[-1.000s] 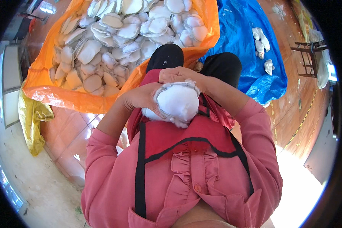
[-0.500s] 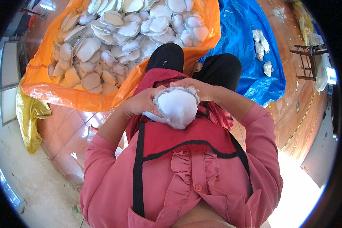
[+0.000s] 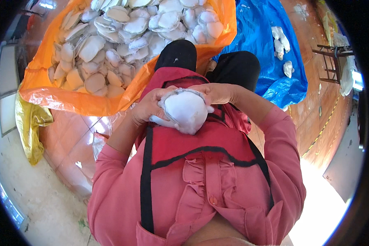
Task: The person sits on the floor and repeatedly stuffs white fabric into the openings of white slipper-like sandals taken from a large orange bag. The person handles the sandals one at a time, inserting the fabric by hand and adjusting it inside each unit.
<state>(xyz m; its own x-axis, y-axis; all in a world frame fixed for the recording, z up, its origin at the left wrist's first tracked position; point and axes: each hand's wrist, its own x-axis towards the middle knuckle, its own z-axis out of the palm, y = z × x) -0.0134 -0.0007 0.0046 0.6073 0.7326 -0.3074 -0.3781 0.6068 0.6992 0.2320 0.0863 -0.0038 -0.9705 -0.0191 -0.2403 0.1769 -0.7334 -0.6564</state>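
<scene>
A rounded white padded piece with a fluffy, fraying edge sits over my lap, against the red apron. My left hand wraps its left side, with the thumb on the near face. At the upper right edge, the fingers of my right hand are closed on the same piece, by a small white tuft. A further white part pokes out below my left hand; I cannot tell whether it belongs to the same piece. The fingertips behind the piece are hidden.
Ahead to the left, an orange sheet bears a heap of similar flat white pieces. A blue sheet at the right holds several white stuffed shapes. A yellow bag lies left; a wooden stool stands far right.
My right hand has slid from the top of the white piece to its upper right edge. The piece has turned slightly, and a small tuft now sticks out at its right.
</scene>
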